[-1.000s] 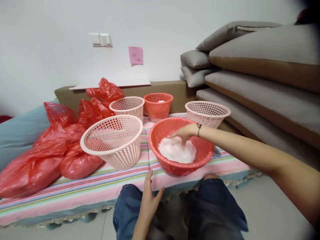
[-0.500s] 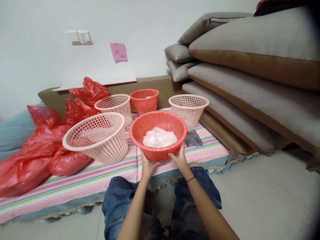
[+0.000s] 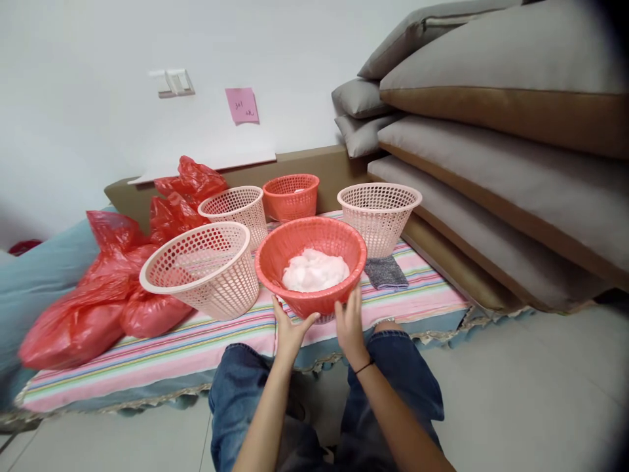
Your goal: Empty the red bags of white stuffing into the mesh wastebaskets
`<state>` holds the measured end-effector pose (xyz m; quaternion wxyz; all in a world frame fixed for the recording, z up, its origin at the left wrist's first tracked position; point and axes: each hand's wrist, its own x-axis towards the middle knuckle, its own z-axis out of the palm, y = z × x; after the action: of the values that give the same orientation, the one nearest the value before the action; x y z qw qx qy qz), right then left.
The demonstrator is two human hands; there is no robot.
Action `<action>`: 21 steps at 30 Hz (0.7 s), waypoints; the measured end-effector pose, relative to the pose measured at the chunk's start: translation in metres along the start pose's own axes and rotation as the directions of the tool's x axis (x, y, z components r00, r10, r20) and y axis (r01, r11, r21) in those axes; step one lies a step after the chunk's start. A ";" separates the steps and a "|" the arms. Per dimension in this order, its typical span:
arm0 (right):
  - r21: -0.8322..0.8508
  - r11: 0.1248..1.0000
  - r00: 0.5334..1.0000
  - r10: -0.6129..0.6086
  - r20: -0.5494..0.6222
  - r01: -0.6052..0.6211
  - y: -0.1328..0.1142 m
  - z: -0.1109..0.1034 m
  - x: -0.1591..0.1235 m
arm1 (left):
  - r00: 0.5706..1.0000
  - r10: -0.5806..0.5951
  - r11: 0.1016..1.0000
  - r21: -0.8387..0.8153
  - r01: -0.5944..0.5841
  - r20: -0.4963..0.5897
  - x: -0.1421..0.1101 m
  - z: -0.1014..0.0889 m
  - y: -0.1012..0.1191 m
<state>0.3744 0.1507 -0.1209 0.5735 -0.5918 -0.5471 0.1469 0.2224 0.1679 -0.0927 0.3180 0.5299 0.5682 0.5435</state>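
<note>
A red plastic basket (image 3: pixel 275 262) holding a soft white heap (image 3: pixel 317 270) is in front of me, tilted a little toward me. My left hand (image 3: pixel 291 331) is against its lower left side, thumb spread toward the base. On the lower right side, my right hand (image 3: pixel 350 324) has its fingers upright along the wall and its thumb at the front. Both hands cradle the basket loosely, and some fingertips are hidden by it. Whether its base rests on the striped cloth (image 3: pixel 236 337) is hard to tell.
Pale pink baskets (image 3: pixel 230 288) stand left and behind, another pale basket (image 3: pixel 378 226) to the right. A second red basket (image 3: pixel 292 196) is at the back. Red plastic bags (image 3: pixel 98 314) lie left. A grey folded cloth (image 3: pixel 387 272) lies right, beside stacked cushions (image 3: pixel 491 157).
The view has swung slightly left. My right hand has turned more upright, its fingers straighter, and both hands sit looser on the red basket, which has shifted slightly left against the bench.
</note>
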 end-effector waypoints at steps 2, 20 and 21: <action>-0.046 0.998 0.992 0.053 0.118 -0.048 0.016 0.018 -0.026 | 0.999 -0.046 0.999 0.023 0.047 -0.027 -0.007 0.006 -0.006; -0.242 0.944 0.973 -0.229 0.009 0.224 0.027 0.000 -0.046 | 0.985 0.122 0.990 0.082 -0.112 -0.122 0.008 -0.036 0.025; -0.248 0.933 0.964 -0.266 0.017 0.262 0.023 -0.003 -0.037 | 0.955 0.268 0.956 0.162 -0.246 -0.131 0.007 -0.039 0.036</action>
<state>0.3745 0.1246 -0.1565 0.5141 -0.5811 -0.6308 -0.0059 0.1931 0.1583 -0.0487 0.1615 0.5782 0.5544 0.5764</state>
